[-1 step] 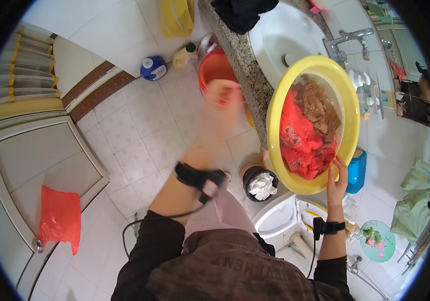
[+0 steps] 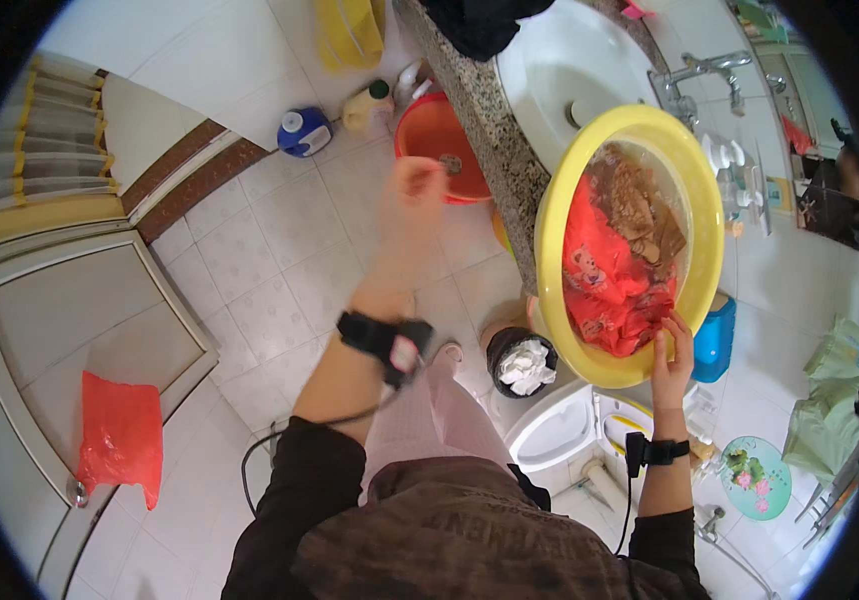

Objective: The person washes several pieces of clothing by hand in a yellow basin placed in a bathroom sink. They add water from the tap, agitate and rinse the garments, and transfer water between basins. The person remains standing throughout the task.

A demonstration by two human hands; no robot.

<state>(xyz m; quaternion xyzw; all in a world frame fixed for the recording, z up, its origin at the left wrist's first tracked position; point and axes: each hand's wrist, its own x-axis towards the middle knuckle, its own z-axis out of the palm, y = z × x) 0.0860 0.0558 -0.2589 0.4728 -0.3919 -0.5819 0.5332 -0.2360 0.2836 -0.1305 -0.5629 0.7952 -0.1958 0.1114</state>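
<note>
A yellow basin point(image 2: 706, 220) sits tilted at the sink's near side, partly on the granite counter. In it, a red garment point(image 2: 589, 265) with a printed bear and a brown garment point(image 2: 639, 215) lie in water. My right hand point(image 2: 671, 365) grips the basin's near rim, its fingertips reaching inside beside the red cloth. My left hand point(image 2: 419, 185) is smeared by motion over the floor, at the near left edge of a red bucket point(image 2: 424, 110). Its fingers cannot be made out. Straps with small devices circle both wrists.
The white sink point(image 2: 539, 95) with its tap point(image 2: 709, 70) lies beyond the basin; dark cloth point(image 2: 484, 25) rests on the granite counter point(image 2: 474, 120). A trash bin point(image 2: 521, 365) and toilet point(image 2: 554, 430) stand nearer. Bottles point(image 2: 304, 132) stand by the bucket. A red bag point(image 2: 121, 435) hangs on the door.
My left hand has moved a little left, away from the bucket's middle, showing more of its inside. The right hand stays on the basin's rim. The view has shifted slightly.
</note>
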